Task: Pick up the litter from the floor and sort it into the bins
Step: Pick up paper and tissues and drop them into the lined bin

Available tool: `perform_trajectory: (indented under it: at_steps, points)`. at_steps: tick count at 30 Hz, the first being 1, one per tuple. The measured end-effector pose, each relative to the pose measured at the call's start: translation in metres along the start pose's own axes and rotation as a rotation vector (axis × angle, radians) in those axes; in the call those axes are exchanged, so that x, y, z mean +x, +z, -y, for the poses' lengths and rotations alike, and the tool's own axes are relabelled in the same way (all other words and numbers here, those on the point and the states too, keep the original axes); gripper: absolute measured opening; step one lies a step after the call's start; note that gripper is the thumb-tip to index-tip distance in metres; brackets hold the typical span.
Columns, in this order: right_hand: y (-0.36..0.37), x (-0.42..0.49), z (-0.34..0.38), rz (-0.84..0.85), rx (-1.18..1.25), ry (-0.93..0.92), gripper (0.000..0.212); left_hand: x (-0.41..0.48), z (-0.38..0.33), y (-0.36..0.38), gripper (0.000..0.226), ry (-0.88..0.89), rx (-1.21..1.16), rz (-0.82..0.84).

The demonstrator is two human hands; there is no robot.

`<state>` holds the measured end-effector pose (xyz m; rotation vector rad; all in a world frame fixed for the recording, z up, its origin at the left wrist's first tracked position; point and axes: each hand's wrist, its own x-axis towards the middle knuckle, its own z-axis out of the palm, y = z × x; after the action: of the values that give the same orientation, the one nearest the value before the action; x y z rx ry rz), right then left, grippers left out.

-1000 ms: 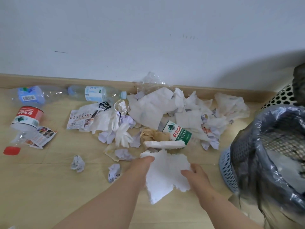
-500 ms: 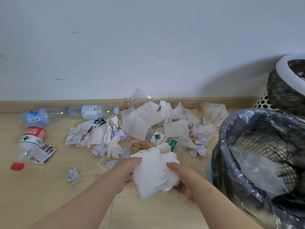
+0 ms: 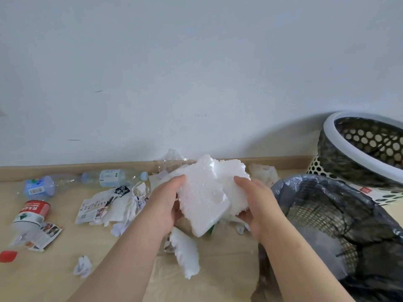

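Note:
A white foam sheet (image 3: 205,192), folded or snapped into two overlapping slabs, is lifted above the floor litter. My left hand (image 3: 165,199) grips its left edge and my right hand (image 3: 255,201) grips its right edge. A smaller jagged foam piece (image 3: 185,253) is just below the left hand; whether it lies on the floor or is falling I cannot tell. To the right stands a blue basket bin lined with a dark bag (image 3: 340,216). Behind it is a white perforated bin with a dark liner (image 3: 359,149).
Litter lies along the baseboard: clear plastic bottles (image 3: 113,177), a blue-labelled bottle (image 3: 39,187), a red-labelled bottle (image 3: 30,214), a red cap (image 3: 7,256), leaflets (image 3: 96,205), a crumpled paper ball (image 3: 82,265) and tissues (image 3: 263,174). Bare wooden floor (image 3: 43,284) lies at the front left.
Both hands lifted the foam sheet off the floor and bent it into two overlapping slabs. A smaller piece now shows below it. The view tilted up, showing both bins.

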<state>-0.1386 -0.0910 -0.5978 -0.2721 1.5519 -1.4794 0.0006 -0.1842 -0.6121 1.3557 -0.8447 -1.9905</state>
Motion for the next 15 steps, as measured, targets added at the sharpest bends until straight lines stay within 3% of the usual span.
perform_trajectory:
  at_steps: [5, 10, 15]
  points:
    - [-0.037, -0.005, 0.015, -0.146, 0.009, -0.062, 0.007, 0.002, -0.003, 0.02, 0.009, 0.021, -0.054, -0.002]
    - [-0.073, -0.009, 0.036, -0.24, 0.024, -0.121, 0.008, -0.01, 0.005, 0.071, 0.005, 0.088, -0.074, 0.097]
    - [-0.122, -0.015, 0.059, -0.381, 0.082, -0.206, 0.006, -0.025, 0.032, 0.115, 0.045, 0.248, 0.012, 0.135]
